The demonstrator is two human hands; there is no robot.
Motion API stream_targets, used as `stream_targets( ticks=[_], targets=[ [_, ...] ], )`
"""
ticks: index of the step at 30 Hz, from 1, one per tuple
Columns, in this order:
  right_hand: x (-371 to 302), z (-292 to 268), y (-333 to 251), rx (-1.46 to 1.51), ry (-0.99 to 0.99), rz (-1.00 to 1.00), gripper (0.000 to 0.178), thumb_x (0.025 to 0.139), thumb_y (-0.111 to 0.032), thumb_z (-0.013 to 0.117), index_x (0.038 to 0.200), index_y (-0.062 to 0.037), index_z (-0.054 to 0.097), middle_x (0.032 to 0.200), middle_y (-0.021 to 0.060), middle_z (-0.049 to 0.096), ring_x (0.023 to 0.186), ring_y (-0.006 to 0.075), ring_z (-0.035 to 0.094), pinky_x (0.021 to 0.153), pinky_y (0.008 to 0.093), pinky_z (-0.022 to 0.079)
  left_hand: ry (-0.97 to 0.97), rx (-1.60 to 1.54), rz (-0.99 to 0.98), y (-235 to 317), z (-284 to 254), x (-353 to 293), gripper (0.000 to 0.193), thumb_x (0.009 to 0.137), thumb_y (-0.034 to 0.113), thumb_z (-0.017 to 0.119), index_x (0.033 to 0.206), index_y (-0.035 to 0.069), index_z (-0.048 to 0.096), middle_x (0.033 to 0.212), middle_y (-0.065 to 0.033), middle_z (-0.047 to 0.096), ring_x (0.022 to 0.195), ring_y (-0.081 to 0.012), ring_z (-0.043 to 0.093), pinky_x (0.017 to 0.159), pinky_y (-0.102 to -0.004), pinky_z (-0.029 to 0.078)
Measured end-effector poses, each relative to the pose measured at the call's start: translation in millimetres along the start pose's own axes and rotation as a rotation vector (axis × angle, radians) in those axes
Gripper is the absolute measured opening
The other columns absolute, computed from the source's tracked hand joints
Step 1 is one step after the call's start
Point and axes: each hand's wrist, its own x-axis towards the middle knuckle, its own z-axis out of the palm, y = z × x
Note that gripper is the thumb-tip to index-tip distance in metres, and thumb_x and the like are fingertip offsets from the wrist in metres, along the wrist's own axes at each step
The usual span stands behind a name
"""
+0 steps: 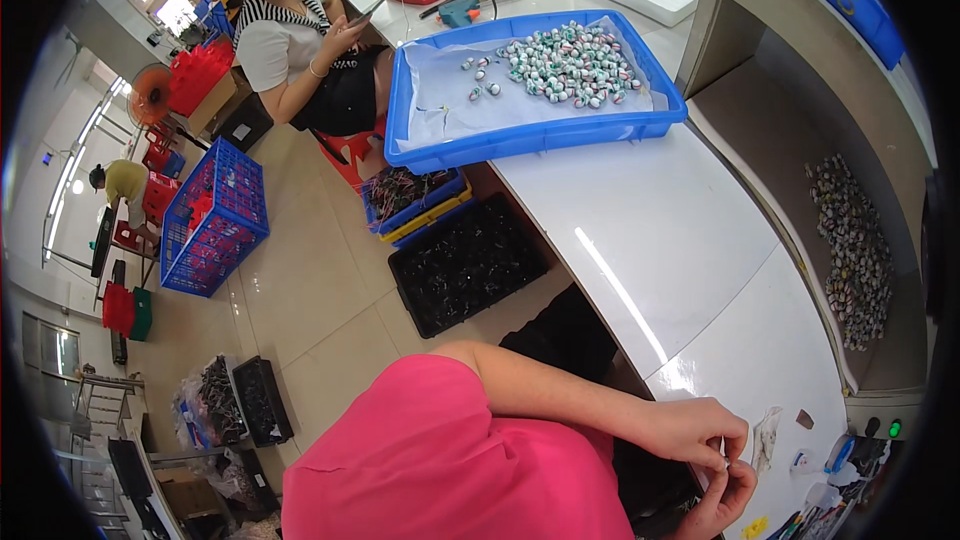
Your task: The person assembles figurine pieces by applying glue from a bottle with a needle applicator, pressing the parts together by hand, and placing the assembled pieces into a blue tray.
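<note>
At the lower right, over the white table (670,240), my two hands meet fingertip to fingertip. My left hand (692,430) reaches in from the pink sleeve, its fingers curled in a pinch. Just below it my right hand (728,502) is closed too, thumb and finger pressed together. A tiny whitish bit shows between the fingertips, too small to name. Beside the hands lie a crumpled whitish strip (766,438) and a small brown piece (805,419). Farther up the table, a blue tray (540,146) lined with white sheet holds many small round white-and-green parts (572,65).
A bay at the right holds a heap of small round parts (850,250). Tools and small items (845,470) crowd the lower right corner. Beside the table stand a black bin (470,265) and stacked crates (425,210). A seated person (300,40) holds a phone.
</note>
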Motion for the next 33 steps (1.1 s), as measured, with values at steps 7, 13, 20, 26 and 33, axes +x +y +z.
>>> stream_targets(
  ticks=[7, 13, 20, 26, 33],
  targets=[
    [-0.3, 3.1, -2.8, -0.020, 0.028, 0.024, 0.015, 0.088, -0.010, 0.064, 0.093, 0.0022, 0.057, 0.090, 0.0093, 0.060, 0.082, 0.0188, 0.054, 0.078, 0.0314, 0.046, 0.003, -0.050, -0.063, 3.3, -3.1, -2.0, 0.019, 0.076, 0.008, 0.067, 0.087, 0.000, 0.054, 0.082, -0.0124, 0.065, 0.072, -0.0209, 0.066, 0.062, -0.0306, 0.051],
    [-1.1, 4.4, -3.1, 0.010, 0.013, 0.024, 0.014, 0.088, -0.009, 0.063, 0.093, 0.0024, 0.057, 0.091, 0.0096, 0.060, 0.082, 0.0187, 0.054, 0.078, 0.0312, 0.047, -0.008, -0.014, -0.040, 2.2, -4.3, -3.8, 0.017, 0.079, 0.008, 0.065, 0.088, -0.001, 0.053, 0.080, -0.0123, 0.064, 0.074, -0.0205, 0.067, 0.063, -0.0295, 0.052],
    [-2.3, 5.1, 4.2, 0.060, 0.007, 0.043, 0.014, 0.088, -0.007, 0.062, 0.096, 0.0036, 0.055, 0.092, 0.0105, 0.059, 0.084, 0.0188, 0.054, 0.078, 0.0307, 0.048, -0.005, -0.017, -0.049, 2.6, -5.4, -4.1, 0.017, 0.077, 0.008, 0.065, 0.088, 0.000, 0.055, 0.084, -0.0121, 0.065, 0.074, -0.0202, 0.067, 0.063, -0.0294, 0.052],
    [0.2, 3.2, 4.9, 0.012, -0.011, -0.005, 0.013, 0.088, -0.005, 0.062, 0.095, 0.0033, 0.055, 0.092, 0.0102, 0.059, 0.084, 0.0191, 0.054, 0.078, 0.0308, 0.047, -0.016, -0.007, -0.025, 1.1, -6.5, -3.5, 0.015, 0.082, 0.009, 0.063, 0.090, 0.000, 0.054, 0.081, -0.0125, 0.061, 0.074, -0.0209, 0.067, 0.062, -0.0299, 0.052],
    [0.9, 6.9, -4.8, -0.008, -0.018, -0.017, 0.013, 0.088, -0.006, 0.063, 0.094, 0.0027, 0.056, 0.092, 0.0099, 0.059, 0.084, 0.0194, 0.054, 0.080, 0.0311, 0.046, -0.012, 0.031, -0.034, 1.5, -8.3, -4.8, 0.016, 0.081, 0.010, 0.064, 0.089, 0.000, 0.054, 0.081, -0.0125, 0.061, 0.074, -0.0211, 0.066, 0.063, -0.0299, 0.051]
  ],
)
